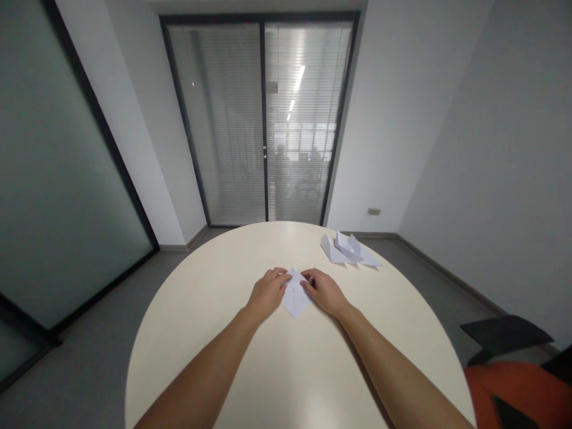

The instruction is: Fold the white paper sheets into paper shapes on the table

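Observation:
A white sheet of paper (295,302), folded into a small diamond with crease lines crossing it, lies on the round table between my hands. My left hand (269,291) grips its left edge near the upper corner, thumb on top. On the opposite edge, my right hand (325,290) pinches the paper between thumb and curled fingers. The fingertips partly cover both upper edges of the diamond. Beyond my right hand, several folded white paper pieces (349,249) sit in a group with pointed tips standing up.
The pale round table (196,333) has its far edge close to the glass doors with blinds (236,131). An orange-seated chair (518,390) with a black armrest stands at the right. Grey floor surrounds the table, and a frosted glass panel (53,167) rises at the left.

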A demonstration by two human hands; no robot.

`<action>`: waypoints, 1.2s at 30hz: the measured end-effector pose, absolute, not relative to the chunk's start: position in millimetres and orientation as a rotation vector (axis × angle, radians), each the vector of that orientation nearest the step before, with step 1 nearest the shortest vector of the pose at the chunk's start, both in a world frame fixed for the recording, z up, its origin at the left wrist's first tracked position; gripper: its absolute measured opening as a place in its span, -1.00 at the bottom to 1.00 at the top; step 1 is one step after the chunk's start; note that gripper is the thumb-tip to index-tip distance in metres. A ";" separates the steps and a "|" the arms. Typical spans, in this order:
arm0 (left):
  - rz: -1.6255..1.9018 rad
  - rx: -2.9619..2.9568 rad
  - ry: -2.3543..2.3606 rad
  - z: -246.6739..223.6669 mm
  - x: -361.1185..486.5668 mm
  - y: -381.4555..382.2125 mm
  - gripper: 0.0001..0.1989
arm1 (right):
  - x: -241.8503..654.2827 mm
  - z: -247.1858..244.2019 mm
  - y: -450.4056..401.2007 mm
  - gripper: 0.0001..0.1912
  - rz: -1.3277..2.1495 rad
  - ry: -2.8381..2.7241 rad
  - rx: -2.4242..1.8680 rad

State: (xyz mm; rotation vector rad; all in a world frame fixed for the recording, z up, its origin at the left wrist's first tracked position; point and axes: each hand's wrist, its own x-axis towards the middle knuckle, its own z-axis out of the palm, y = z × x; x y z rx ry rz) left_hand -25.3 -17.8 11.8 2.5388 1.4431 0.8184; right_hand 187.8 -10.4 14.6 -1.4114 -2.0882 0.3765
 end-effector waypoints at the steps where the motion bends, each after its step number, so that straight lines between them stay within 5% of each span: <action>1: 0.802 2.557 1.428 12.2 -25.1 -17.8 -0.67 | 187.6 14.5 -10.4 -0.70 0.367 -2.094 -1.401; 15: 0.682 2.710 1.348 17.8 -23.4 -22.5 -0.71 | 201.9 29.6 -17.5 -0.65 0.232 -2.454 -1.240; 24: 0.672 2.722 1.355 16.6 -24.9 -22.7 -0.72 | 190.5 31.5 -21.9 -0.78 0.138 -2.129 -1.675; 36: 0.675 2.731 1.335 15.9 -25.6 -23.3 -0.70 | 189.6 21.7 -13.8 -0.81 0.453 -1.878 -1.636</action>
